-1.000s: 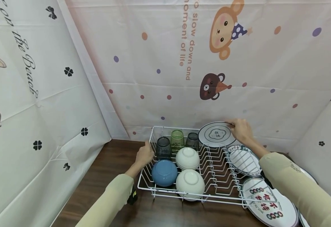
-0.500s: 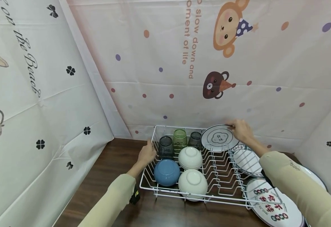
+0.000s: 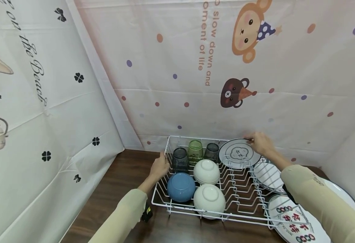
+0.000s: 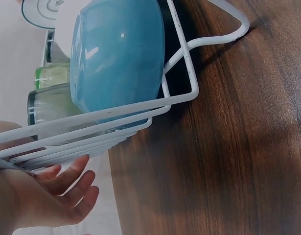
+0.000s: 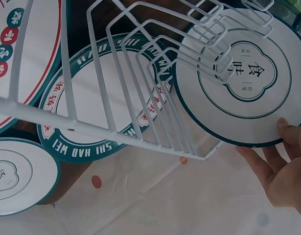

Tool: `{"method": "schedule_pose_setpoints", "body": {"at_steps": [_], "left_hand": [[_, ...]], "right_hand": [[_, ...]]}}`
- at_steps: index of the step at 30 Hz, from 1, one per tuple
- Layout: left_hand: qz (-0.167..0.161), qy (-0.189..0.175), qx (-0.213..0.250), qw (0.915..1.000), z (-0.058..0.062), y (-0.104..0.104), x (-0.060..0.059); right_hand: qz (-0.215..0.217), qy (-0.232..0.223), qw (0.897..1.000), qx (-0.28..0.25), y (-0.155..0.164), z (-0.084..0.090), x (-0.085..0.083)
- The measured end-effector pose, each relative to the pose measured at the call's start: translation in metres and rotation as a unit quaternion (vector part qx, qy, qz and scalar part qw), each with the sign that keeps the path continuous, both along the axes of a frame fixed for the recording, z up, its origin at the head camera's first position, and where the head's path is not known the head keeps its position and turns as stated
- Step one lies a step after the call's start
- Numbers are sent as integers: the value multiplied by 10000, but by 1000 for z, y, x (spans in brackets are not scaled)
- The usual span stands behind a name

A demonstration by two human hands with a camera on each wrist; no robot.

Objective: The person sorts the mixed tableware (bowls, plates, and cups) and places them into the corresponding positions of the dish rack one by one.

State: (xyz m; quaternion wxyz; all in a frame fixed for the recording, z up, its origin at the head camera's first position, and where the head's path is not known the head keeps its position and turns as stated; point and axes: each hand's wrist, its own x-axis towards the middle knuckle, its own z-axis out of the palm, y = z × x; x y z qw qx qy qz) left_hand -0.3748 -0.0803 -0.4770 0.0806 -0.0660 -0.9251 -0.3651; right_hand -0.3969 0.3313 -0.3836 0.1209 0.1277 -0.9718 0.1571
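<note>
My right hand (image 3: 261, 143) pinches the upper right rim of a white plate (image 3: 239, 153) with a dark edge and a printed centre. The plate stands tilted among the wires at the back of the white dish rack (image 4: 140, 105). In the right wrist view the thumb lies on the face of this plate (image 5: 238, 117), with fingers behind it. My left hand (image 3: 159, 166) holds the rack's left side, its thumb and fingers on either side of the top wire. Beside it are a blue bowl (image 3: 181, 187), a dark glass (image 3: 180, 160) and a green glass (image 3: 195, 152).
Two white upturned bowls (image 3: 209, 199) and another dark glass (image 3: 211, 152) occupy the rack's middle. Right of the rack lie several plates, one with red characters (image 3: 296, 219) and one green-rimmed (image 5: 101, 98). A printed sheet (image 3: 165, 118) hangs behind the wooden table (image 3: 113, 189).
My right hand has lowered the plate slightly into the rack wires. My left hand keeps its place on the rack's side. The head view has shifted a little.
</note>
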Motion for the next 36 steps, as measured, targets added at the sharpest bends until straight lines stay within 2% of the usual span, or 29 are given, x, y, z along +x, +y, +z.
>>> {"method": "schedule_pose_setpoints", "body": {"at_steps": [7,13,23,29,32,36], "left_hand": [[-3,78,15,10000,1,3,1],[57,-30,57,10000,3,6,2],[186,15,56,9998,5,-9,2],[317,-19,-8,9995,5,-22,3],[388,-74,-4,9992,6,-28,2],[442,-144,45,9989,7,-35,0]], "right_hand": [[-192,-159,9995,208,0,5,4],[-259,-207,9988,364,1,10,7],[49,-126,9995,-271,6,16,13],[90,-38,9986,-517,27,25,20],[82,230,9978,-613,40,17,27],[-26,581,9954,-759,56,-6,48]]}}
